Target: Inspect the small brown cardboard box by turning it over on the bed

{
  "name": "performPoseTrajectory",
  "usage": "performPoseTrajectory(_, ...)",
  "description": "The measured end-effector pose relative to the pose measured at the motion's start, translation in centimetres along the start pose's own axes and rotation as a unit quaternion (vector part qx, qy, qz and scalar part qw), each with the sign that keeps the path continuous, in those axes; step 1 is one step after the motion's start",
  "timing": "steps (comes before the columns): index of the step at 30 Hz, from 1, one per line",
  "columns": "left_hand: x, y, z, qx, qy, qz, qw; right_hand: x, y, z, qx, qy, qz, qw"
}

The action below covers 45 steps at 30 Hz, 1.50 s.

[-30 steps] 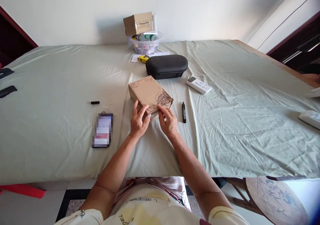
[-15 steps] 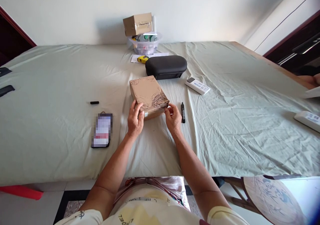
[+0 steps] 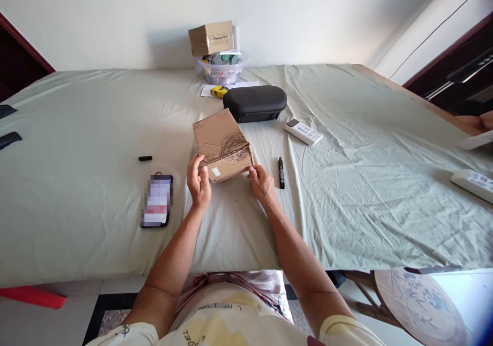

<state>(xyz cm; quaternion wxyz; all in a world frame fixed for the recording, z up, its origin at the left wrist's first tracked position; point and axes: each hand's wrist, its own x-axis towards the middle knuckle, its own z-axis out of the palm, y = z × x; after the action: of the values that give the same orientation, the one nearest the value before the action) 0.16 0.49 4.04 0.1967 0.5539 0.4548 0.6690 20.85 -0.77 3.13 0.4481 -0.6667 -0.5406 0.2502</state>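
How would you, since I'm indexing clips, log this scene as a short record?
Left grip: holding the scribbled cardboard box at its near left corner
Right grip: at the box's near right corner
Box marking: dark scribbles; small patterned label on the near face
Left of box: phone, small black piece
Right of box: black marker, white device
Behind box: black case, yellow item
Surface: pale green cloth
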Motion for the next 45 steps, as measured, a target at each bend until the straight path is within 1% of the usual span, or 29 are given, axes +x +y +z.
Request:
performPoseTrajectory(3, -0.1, -0.3, 0.1, -0.019, -0.007, -0.02, 1.0, -0.2, -0.1, 0.3, 0.082, 0.023, -0.012, 0.996)
performPoseTrajectory(5, -0.2, -0.5, 0.2, -0.033, -0.024, -0.037, 0.998, -0.2, -0.3, 0.3, 0.135, 0.055, -0.028, 0.989)
performPoseTrajectory(8, -0.7, -0.8, 0.5, -0.065, -0.056, -0.076, 0.993, -0.2, -0.4, 0.3, 0.184, 0.097, -0.052, 0.977)
performPoseTrajectory(11, -1.2, -1.0, 1.0, -0.085, -0.083, -0.129, 0.985, -0.1, -0.3, 0.1, 0.202, 0.115, -0.072, 0.97)
performPoseTrajectory(14, -1.5, -1.1, 1.4, -0.1, -0.095, -0.172, 0.975, 0.1, -0.2, 0.0, 0.205, 0.125, -0.082, 0.967)
performPoseTrajectory(16, -1.7, -1.3, 1.6, -0.095, -0.097, -0.185, 0.973, 0.1, -0.1, 0.0, 0.203, 0.13, -0.079, 0.967)
performPoseTrajectory(18, -1.7, -1.4, 1.6, -0.071, -0.105, -0.18, 0.975, 0.1, -0.1, 0.1, 0.205, 0.131, -0.078, 0.967)
performPoseTrajectory(20, -1.7, -1.7, 1.6, -0.033, -0.111, -0.152, 0.982, 0.0, -0.2, 0.2, 0.212, 0.129, -0.081, 0.965)
performPoseTrajectory(24, -1.7, -2.3, 1.5, 0.053, -0.107, -0.056, 0.991, -0.2, -0.5, 0.4, 0.211, 0.119, -0.084, 0.967)
performPoseTrajectory(26, -1.7, -2.5, 1.5, 0.073, -0.104, -0.041, 0.991, -0.3, -0.5, 0.4, 0.202, 0.113, -0.083, 0.969)
performPoseTrajectory(30, -1.8, -2.6, 1.6, 0.065, -0.111, -0.08, 0.988, -0.1, -0.2, 0.6, 0.182, 0.092, -0.082, 0.976)
performPoseTrajectory(34, -1.9, -2.7, 1.6, 0.044, -0.128, -0.114, 0.984, 0.1, 0.3, 0.8, 0.113, 0.062, -0.075, 0.989)
performPoseTrajectory(37, -1.8, -3.0, 1.5, 0.04, -0.112, -0.126, 0.985, 0.0, 0.5, 0.8, 0.057, 0.014, -0.08, 0.995)
performPoseTrajectory(39, -1.7, -3.2, 1.5, 0.042, -0.098, -0.137, 0.985, -0.1, 0.4, 0.7, 0.039, -0.01, -0.091, 0.995)
performPoseTrajectory(42, -1.7, -3.5, 1.5, 0.029, -0.084, -0.158, 0.984, -0.2, 0.3, 0.7, 0.027, -0.017, -0.104, 0.994)
performPoseTrajectory(45, -1.8, -3.5, 1.7, -0.005, -0.087, -0.17, 0.981, -0.3, 0.3, 0.7, 0.018, -0.023, -0.104, 0.994)
